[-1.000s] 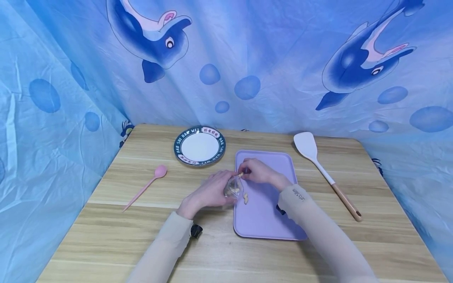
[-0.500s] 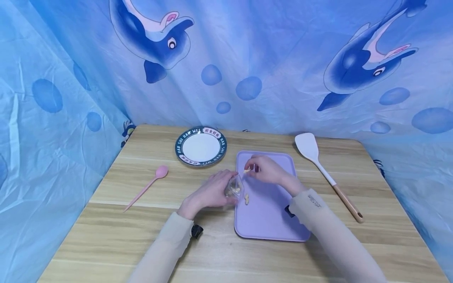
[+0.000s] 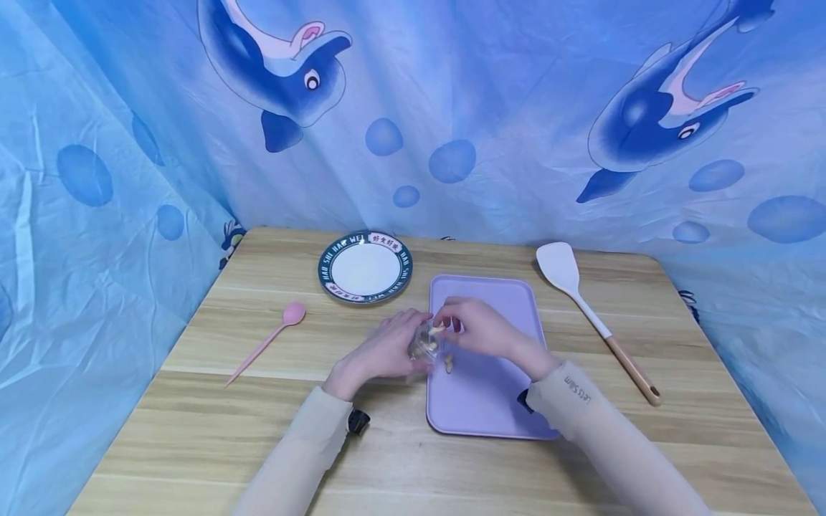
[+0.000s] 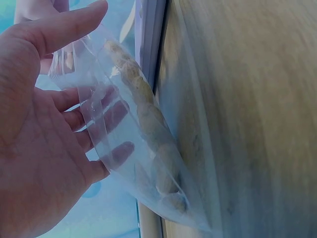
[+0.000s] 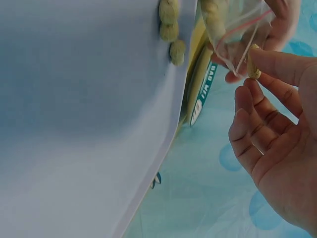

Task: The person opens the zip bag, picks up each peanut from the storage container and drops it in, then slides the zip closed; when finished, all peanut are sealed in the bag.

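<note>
A clear zip bag (image 3: 421, 347) is held upright at the purple tray's left edge by my left hand (image 3: 390, 345). Thumb and fingers spread around its mouth in the left wrist view, where several peanuts (image 4: 148, 116) line the inside of the bag. Between thumb and forefinger, my right hand (image 3: 482, 328) pinches one peanut (image 5: 254, 67), right at the bag's opening. Other peanuts (image 5: 169, 20) lie on the purple tray (image 3: 480, 408), close to its left rim and beside the bag.
A white plate with a dark green rim (image 3: 365, 267) stands behind the left hand. To the left lies a pink spoon (image 3: 271, 333). A white spatula with a wooden handle (image 3: 590, 312) rests right of the tray. A blue dolphin curtain (image 3: 413, 93) hangs behind the wooden table.
My right hand drew away from the bag to the right half a second ago, and now is back at its mouth with the peanut. The left hand and bag stay in place.
</note>
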`<action>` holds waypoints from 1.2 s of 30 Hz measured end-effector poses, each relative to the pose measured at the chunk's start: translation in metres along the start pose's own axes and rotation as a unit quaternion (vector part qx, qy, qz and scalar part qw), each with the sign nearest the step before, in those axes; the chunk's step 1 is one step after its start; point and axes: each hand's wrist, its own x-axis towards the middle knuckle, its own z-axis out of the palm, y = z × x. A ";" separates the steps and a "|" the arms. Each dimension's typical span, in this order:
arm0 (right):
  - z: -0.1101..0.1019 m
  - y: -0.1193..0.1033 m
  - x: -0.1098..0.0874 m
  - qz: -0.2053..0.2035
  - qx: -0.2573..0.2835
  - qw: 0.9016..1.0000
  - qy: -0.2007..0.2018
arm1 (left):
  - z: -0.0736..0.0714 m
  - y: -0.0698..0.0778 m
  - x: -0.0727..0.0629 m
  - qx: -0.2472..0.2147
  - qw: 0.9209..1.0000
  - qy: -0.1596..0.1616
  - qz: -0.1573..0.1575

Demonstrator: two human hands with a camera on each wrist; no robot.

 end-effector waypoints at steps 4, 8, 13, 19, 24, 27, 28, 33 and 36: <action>0.005 -0.003 0.001 0.004 -0.017 1.000 0.000 | 0.000 0.000 0.000 -0.001 1.000 0.002 0.004; 0.008 -0.004 0.001 0.006 -0.028 1.000 -0.001 | -0.001 0.000 -0.001 -0.004 1.000 0.001 0.007; 0.008 -0.003 -0.001 0.010 -0.027 1.000 -0.003 | -0.001 0.001 0.000 -0.001 1.000 0.000 0.005; 0.008 -0.001 -0.002 0.009 -0.025 1.000 -0.001 | 0.001 0.000 0.000 0.002 1.000 0.004 0.005; 0.007 0.000 -0.003 0.009 -0.022 1.000 0.000 | 0.000 0.001 0.000 -0.002 1.000 0.004 0.004; 0.006 0.000 -0.004 0.009 -0.018 1.000 0.000 | 0.000 0.001 -0.001 0.000 1.000 0.002 0.002; 0.006 0.000 -0.004 0.010 -0.017 1.000 0.000 | 0.000 0.001 -0.001 0.001 1.000 0.001 0.001; 0.004 0.001 -0.006 0.019 -0.006 1.000 -0.004 | -0.001 0.000 -0.001 -0.003 1.000 -0.003 -0.004; 0.002 0.003 -0.008 0.018 -0.003 1.000 -0.004 | -0.002 0.000 -0.001 -0.007 1.000 -0.005 -0.005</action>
